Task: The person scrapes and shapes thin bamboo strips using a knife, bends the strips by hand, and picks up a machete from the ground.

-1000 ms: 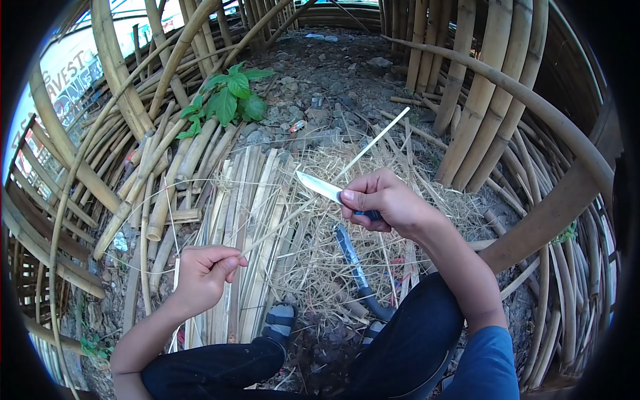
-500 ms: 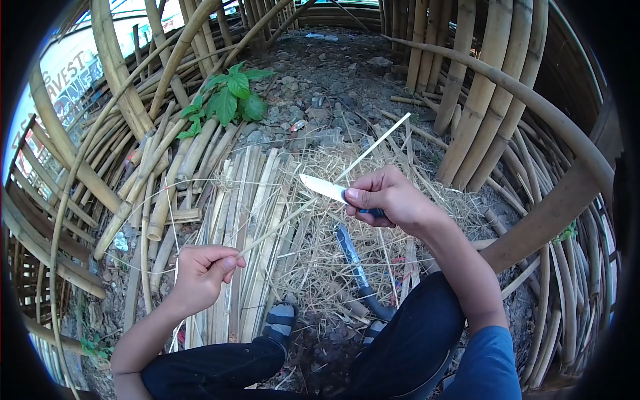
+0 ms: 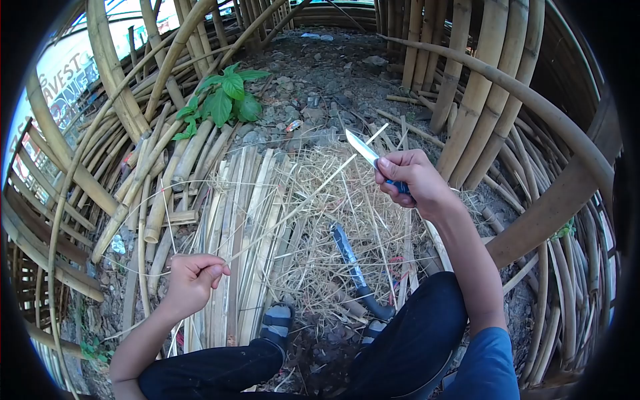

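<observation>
My left hand (image 3: 192, 283) is closed, pinching one end of a thin bamboo strip (image 3: 303, 205). The strip slants up and away to the right over the shavings, its far end passing behind the knife. In my right hand (image 3: 417, 179) is a knife (image 3: 362, 147) with a blue handle, fingers wrapped round it. Its bright blade points up and to the left, overlapping the strip in this view. Below the hands, split bamboo slats (image 3: 250, 220) lie side by side, and a pile of pale shavings (image 3: 320, 250) spreads to their right.
Between my feet and the shavings lies a long tool (image 3: 348, 253) with a silvery, taped-looking shaft and a dark curved end. Bamboo poles (image 3: 493, 87) stand at the right, and more poles (image 3: 143, 177) are stacked at the left. A leafy plant (image 3: 227, 97) grows behind the slats.
My right hand has moved up and to the right with the knife, whose blade now tilts more upright. My left hand has shifted slightly left and down, taking the bamboo strip with it.
</observation>
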Demonstrator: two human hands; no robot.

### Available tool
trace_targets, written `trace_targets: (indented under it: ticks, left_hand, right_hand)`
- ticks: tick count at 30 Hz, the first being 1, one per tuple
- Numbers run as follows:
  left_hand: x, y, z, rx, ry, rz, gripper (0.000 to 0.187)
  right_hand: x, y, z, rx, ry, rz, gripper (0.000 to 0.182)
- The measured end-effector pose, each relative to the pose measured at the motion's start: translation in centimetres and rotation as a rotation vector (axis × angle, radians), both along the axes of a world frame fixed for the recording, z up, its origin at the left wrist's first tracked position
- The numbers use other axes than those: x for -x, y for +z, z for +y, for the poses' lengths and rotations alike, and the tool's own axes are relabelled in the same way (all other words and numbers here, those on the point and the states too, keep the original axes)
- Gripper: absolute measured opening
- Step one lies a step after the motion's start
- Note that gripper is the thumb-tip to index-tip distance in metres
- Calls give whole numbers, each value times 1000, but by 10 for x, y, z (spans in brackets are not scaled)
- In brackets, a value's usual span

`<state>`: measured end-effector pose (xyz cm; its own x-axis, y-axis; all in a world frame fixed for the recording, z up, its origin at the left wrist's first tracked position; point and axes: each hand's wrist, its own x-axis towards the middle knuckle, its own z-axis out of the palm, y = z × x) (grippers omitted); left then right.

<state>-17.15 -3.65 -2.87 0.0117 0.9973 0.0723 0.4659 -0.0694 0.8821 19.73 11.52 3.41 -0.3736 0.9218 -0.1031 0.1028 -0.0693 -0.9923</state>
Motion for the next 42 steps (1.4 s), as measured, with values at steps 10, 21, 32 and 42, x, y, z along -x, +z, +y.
trace_targets:
  ticks: [10, 21, 32, 42]
  left_hand:
    - [-20, 13, 5, -132, -87, 77, 16]
    - [-10, 6, 1, -133, -135, 83, 16]
    - [-23, 9, 2, -527, 39, 338, 16]
    - [-18, 9, 2, -579, 49, 392, 19]
  right_hand:
    - [46, -8, -25, 83, 340, -115, 29]
    - [29, -9, -14, 111, 202, 6, 30]
    - [46, -8, -27, 162, 323, -33, 30]
    - [32, -6, -16, 113, 203, -15, 30]
